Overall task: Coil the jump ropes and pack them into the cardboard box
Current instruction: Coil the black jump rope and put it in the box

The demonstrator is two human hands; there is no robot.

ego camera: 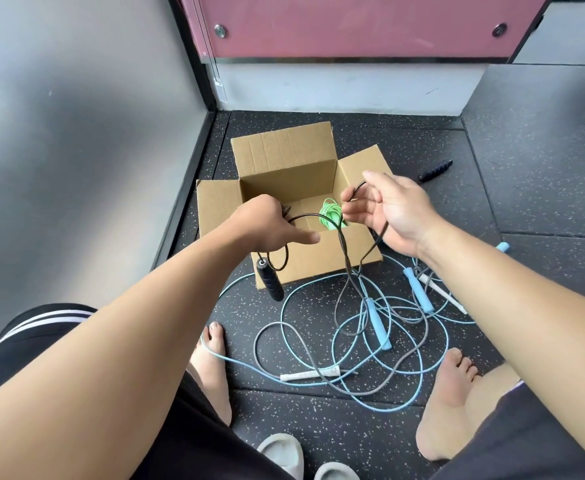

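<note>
Black rope is mid-coil, held up over the cardboard box. Left grip is closed round a small bundle of loops, with one black handle hanging below it against the box front. Right grip is narrow: the cord is pinched between thumb and fingertips and the remaining fingers are loosely spread. The second black handle is lying on the floor, right of the box. A slack run of the cord is draped down onto the floor among the other ropes.

The green rope is already coiled inside the box. The blue ropes and the grey rope with white handles are left tangled on the floor in front of the box.

Handling, as judged:
- Cord is thin, limp and light, and probably springy, so loops are expected to pop open if the bundle is released.
- Handles are the only stiff, heavier parts; swinging is likely when they hang free.
- Cord is best fed hand over hand, with the bundle clamped at its crossing point.
- A snag is possible where the slack crosses the blue and grey cords.
</note>
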